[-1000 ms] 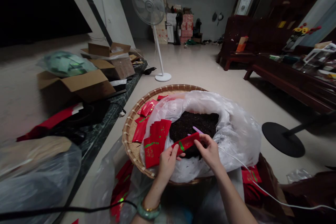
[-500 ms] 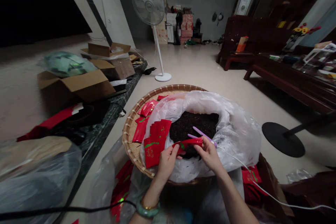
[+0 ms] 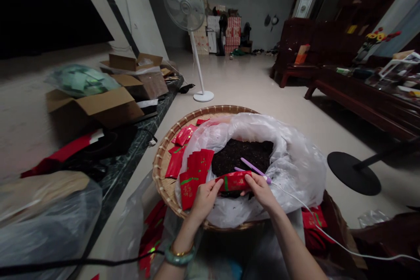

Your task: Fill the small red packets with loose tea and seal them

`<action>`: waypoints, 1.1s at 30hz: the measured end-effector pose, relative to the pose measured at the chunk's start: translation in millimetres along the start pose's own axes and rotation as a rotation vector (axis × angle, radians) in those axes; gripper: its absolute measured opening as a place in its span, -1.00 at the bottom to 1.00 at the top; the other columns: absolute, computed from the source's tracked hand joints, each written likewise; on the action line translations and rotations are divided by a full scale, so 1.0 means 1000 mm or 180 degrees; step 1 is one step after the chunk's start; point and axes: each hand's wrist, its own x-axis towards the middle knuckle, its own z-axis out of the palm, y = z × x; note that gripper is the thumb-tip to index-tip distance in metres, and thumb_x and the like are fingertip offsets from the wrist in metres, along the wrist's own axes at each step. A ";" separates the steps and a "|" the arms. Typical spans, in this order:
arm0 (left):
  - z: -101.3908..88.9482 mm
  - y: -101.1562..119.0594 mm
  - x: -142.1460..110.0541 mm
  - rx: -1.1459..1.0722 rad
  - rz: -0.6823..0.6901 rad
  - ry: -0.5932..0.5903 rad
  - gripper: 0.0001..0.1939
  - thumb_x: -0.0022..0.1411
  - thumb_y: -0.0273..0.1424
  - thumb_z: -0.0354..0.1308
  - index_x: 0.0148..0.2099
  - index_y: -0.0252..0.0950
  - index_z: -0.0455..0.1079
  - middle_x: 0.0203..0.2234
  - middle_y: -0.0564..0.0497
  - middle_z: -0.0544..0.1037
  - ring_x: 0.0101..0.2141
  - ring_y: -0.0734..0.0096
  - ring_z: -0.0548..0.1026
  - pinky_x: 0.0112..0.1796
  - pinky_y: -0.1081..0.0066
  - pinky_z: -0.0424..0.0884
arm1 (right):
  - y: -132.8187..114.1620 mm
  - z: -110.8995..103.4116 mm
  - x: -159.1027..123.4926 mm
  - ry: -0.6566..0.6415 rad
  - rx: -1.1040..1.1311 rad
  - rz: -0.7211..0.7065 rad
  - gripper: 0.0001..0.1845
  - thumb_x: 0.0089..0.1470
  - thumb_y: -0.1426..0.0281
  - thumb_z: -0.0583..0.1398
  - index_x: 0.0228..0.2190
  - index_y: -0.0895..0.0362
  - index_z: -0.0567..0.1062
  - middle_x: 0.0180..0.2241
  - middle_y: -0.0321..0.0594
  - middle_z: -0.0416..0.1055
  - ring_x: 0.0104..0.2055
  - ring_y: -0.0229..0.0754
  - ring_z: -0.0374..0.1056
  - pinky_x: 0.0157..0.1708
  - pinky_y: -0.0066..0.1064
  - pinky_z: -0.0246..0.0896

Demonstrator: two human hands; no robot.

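Observation:
Between my hands a small red packet (image 3: 235, 182) with a green band is stretched sideways, over dark, soil-like loose material (image 3: 231, 153). My left hand (image 3: 207, 194) pinches its left end; my right hand (image 3: 260, 189) pinches its right end. The dark material lies in an open clear plastic bag (image 3: 295, 170) on a round woven bamboo tray (image 3: 159, 157). A purple tong-like tool (image 3: 252, 167) with a white cord rests on the material, just beyond my right hand. Left of my hands, a fanned stack of red packets (image 3: 197, 175) lies on the bag's edge.
More red packets (image 3: 175, 162) lie on the tray's left side, and others (image 3: 152, 238) below it. A white standing fan (image 3: 185, 6) is ahead. Cardboard boxes (image 3: 108, 105) line the left ledge. A black round base (image 3: 354, 174) and a dark wooden table (image 3: 354, 96) are at right.
The red packet has turned so its broad printed face now shows flatter toward me. Both hands still hold its ends, with my left hand and wrist shifted slightly left.

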 end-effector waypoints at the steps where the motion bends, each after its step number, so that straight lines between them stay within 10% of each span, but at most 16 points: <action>1: -0.001 0.000 0.001 0.0079 0.0022 0.0038 -0.56 0.23 -0.14 -0.01 -0.47 -0.36 0.46 -0.68 0.10 0.41 -0.59 0.48 0.34 -0.54 0.53 0.23 | 0.000 0.001 0.000 -0.0054 0.0023 0.0053 -0.54 0.06 0.02 0.14 -0.24 0.13 0.55 -0.38 -0.19 0.53 -0.55 -0.29 0.38 -0.56 -0.44 0.40; 7: -0.003 0.012 0.000 0.1192 0.0979 0.0803 -0.55 0.18 -0.25 0.12 0.11 -0.29 0.33 -0.04 -0.17 0.48 -0.09 0.15 0.40 -0.08 0.20 0.33 | -0.007 0.004 -0.002 -0.0129 -0.0296 -0.0139 -0.54 0.09 0.04 0.11 -0.26 0.13 0.58 -0.48 -0.21 0.52 -0.53 -0.23 0.39 -0.57 -0.41 0.40; 10: 0.001 0.019 -0.005 0.1971 0.1560 0.0423 -0.36 0.10 -0.32 0.22 0.22 -0.26 0.20 0.12 -0.19 0.35 -0.05 0.08 0.32 -0.03 0.07 0.28 | -0.011 0.004 -0.001 -0.0030 -0.0712 -0.0390 -0.57 0.12 0.07 0.09 -0.32 0.10 0.60 -0.47 -0.24 0.52 -0.45 -0.21 0.41 -0.42 -0.36 0.41; 18: 0.011 0.023 -0.008 0.2574 0.1481 0.0140 -0.37 0.01 -0.52 0.23 0.17 -0.18 0.27 0.10 -0.11 0.38 0.04 -0.12 0.19 -0.07 -0.08 0.22 | -0.009 0.004 -0.004 -0.0091 -0.0999 -0.0329 -0.67 0.15 0.19 0.07 -0.28 0.09 0.55 -0.32 -0.25 0.53 -0.28 -0.17 0.41 -0.19 -0.33 0.33; 33: 0.008 0.012 0.003 0.1539 0.1602 -0.0303 -0.45 -0.02 -0.49 0.24 0.07 -0.26 0.30 -0.13 -0.08 0.47 -0.13 0.19 0.34 -0.09 0.15 0.34 | -0.015 0.005 -0.010 -0.0284 -0.2054 -0.0492 -0.73 0.18 0.39 0.01 -0.37 0.11 0.50 -0.40 -0.25 0.48 -0.36 -0.18 0.37 -0.03 -0.19 0.21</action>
